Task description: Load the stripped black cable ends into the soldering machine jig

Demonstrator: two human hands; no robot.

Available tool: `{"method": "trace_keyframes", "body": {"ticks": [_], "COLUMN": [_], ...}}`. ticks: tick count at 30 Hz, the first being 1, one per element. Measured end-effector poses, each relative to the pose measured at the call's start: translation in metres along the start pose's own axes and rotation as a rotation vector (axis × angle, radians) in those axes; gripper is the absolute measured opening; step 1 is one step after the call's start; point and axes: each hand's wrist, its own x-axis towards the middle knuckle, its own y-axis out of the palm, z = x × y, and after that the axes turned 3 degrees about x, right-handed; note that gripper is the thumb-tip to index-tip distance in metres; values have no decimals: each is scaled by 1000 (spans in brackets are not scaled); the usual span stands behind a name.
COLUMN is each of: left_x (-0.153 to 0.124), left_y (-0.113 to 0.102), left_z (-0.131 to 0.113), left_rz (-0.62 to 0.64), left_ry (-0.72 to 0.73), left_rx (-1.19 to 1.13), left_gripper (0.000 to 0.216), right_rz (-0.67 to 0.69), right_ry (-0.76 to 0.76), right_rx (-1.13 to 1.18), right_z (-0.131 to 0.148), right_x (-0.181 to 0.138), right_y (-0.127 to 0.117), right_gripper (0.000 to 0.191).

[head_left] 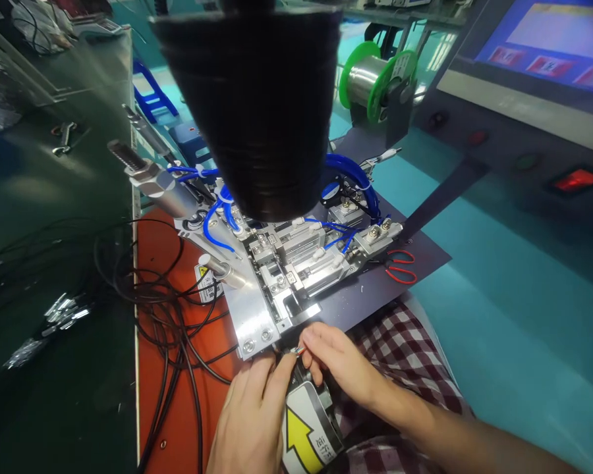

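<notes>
My left hand (250, 415) and my right hand (338, 362) meet just below the front edge of a small metal fixture (281, 276). Both pinch the stripped end of a thin cable (296, 351), its red and silver tips showing between the fingertips. The fingers of both hands are closed around it. Below the hands sits a box with a yellow arrow label (306, 431).
A black bellows hood (257, 99) hangs over the fixture, with blue air hoses (356, 174) around it. Black cables (163, 309) loop on the orange mat at left. Red scissors (401, 266) lie at right, a green solder spool (375, 79) behind, a machine screen (548, 46) top right.
</notes>
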Motion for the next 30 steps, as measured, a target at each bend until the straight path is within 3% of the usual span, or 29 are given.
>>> {"method": "trace_keyframes", "body": {"ticks": [4,11,15,20,25,30], "left_x": [1,8,-18,-52,-37,-21], "left_y": [0,-20,-27,-18,-24,-41], "left_z": [0,5,16,31,43,68], "left_rz": [19,-35,-67,-86,-132,-130], "left_ry": [-25,15,-12,-34,-94,49], "left_rx": [-17,-177,-64,208,248,288], "left_gripper": [46,39,44,53,44,35], "right_rz": [-54,-34,-14,6,14,27], "right_ry": [-85,-74,-103,-113,-124,-140], "right_rx": [-52,0,-2,-7,-29,-51], "right_z": [-4,-14,-14,-11,-15,-11], "right_x": [-1,3,3,3,5,2], "right_y": [6,3,2,3,1,3], "right_gripper": [31,32,33,32,34,36]}}
